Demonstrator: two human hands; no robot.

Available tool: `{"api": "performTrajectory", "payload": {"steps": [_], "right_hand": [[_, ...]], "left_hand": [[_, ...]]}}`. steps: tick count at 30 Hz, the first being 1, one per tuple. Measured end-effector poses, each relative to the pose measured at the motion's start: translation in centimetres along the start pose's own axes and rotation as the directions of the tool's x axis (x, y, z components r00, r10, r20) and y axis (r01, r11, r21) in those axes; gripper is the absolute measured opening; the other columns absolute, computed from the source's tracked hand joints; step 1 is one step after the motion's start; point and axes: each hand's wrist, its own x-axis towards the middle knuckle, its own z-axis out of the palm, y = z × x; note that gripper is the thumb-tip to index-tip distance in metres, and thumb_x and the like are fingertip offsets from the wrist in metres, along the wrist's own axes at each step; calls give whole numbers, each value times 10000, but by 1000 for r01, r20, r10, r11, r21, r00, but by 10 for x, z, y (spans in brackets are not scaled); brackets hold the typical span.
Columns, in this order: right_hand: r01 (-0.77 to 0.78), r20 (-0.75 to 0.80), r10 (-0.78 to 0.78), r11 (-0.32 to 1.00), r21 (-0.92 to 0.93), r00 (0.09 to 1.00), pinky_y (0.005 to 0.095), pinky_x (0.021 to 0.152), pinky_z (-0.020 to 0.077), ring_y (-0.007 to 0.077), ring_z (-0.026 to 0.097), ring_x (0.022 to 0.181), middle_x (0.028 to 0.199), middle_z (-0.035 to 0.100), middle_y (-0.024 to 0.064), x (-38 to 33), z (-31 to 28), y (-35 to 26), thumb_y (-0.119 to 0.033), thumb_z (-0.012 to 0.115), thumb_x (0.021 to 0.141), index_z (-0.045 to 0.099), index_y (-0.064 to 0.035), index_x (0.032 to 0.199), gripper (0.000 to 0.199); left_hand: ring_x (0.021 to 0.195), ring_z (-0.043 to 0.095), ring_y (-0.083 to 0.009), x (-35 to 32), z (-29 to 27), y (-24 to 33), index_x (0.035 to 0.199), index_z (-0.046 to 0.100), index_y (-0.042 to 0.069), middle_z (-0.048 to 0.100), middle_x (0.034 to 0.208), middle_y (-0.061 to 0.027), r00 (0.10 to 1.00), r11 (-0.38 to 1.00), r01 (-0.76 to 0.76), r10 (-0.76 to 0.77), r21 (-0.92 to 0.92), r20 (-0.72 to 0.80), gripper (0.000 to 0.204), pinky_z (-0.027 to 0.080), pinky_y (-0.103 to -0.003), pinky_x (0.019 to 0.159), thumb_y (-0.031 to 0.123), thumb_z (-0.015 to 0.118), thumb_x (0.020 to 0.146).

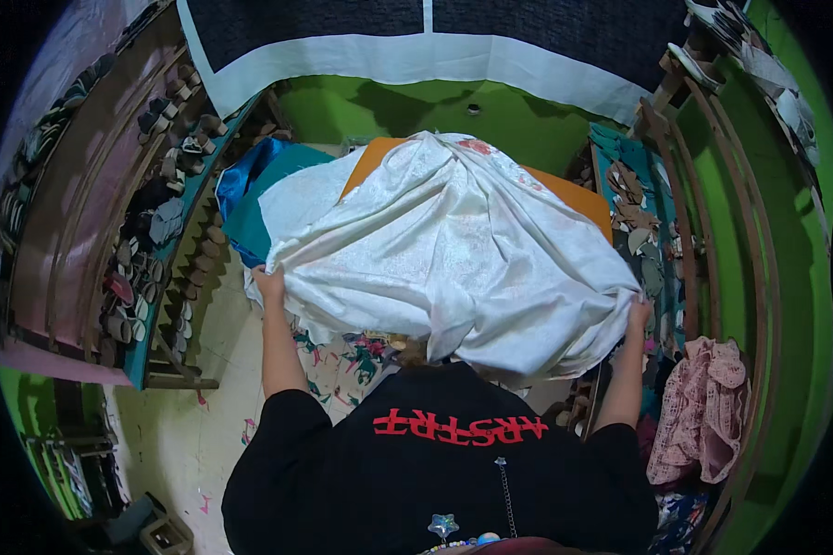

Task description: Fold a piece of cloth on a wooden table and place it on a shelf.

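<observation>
A large white cloth point(389, 250) with a faint sheen is spread wide in front of me, gathered into folds that run from its far middle. A reddish print shows near its far edge. My left hand point(270, 281) is closed on the cloth's left edge. On the opposite side my right hand point(637, 313) grips the right edge, its fingers partly hidden by the fabric. Both arms are stretched forward and apart. Beneath the cloth an orange-brown flat surface point(574, 201) sticks out, and teal fabric point(292, 169) lies at its left.
Shiny blue fabric point(248, 176) hangs at the far left. A shelf of sandals and shoes point(187, 143) runs along the left; another teal shelf point(625, 157) holds straps and sandals on the right. Pink textured fabric point(699, 407) hangs at lower right. Coloured scraps point(366, 356) litter the floor point(217, 370).
</observation>
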Motion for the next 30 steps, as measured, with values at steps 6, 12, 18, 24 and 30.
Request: {"api": "performTrajectory", "payload": {"steps": [6,12,18,24,30], "right_hand": [[-16,186,156,804,-594,970,450,911,292,332,283,1158,1263,219,250,-133,52,-139,-357,601,675,301,-15,1213,705],[529,429,-388,801,-280,816,596,892,202,400,144,1200,1327,162,127,-195,126,-160,-369,585,691,258,-222,1270,680],[621,607,-321,685,-381,727,688,849,86,397,9,1231,1373,33,88,-237,158,-159,-479,532,691,196,-326,1282,697],[552,573,-212,650,-523,792,634,908,96,286,-11,1263,1384,-17,-18,-188,157,-144,-418,415,792,132,-280,1309,605],[524,546,-199,657,-541,814,589,920,189,289,53,1259,1382,45,-18,-130,146,-123,-325,424,808,134,-263,1308,581]], "left_hand": [[1153,230,-380,-84,42,57,1230,275,64,290,1219,-245,995,867,13,-60,497,77,850,182,-490,931,404,668,557],[1223,-59,-406,-154,76,100,1258,308,275,-15,1370,-118,876,793,-283,-16,540,483,701,5,-632,899,462,600,649],[1123,359,-204,-97,77,51,1032,541,192,507,1108,28,906,780,-410,290,473,307,291,95,-564,932,175,481,748],[786,556,-304,5,21,66,977,569,167,595,855,-102,979,903,-203,187,378,80,288,427,-372,651,88,485,713],[783,558,-300,49,15,88,892,597,126,591,840,-136,954,921,-287,301,263,-16,210,427,-366,657,122,500,706]]}}
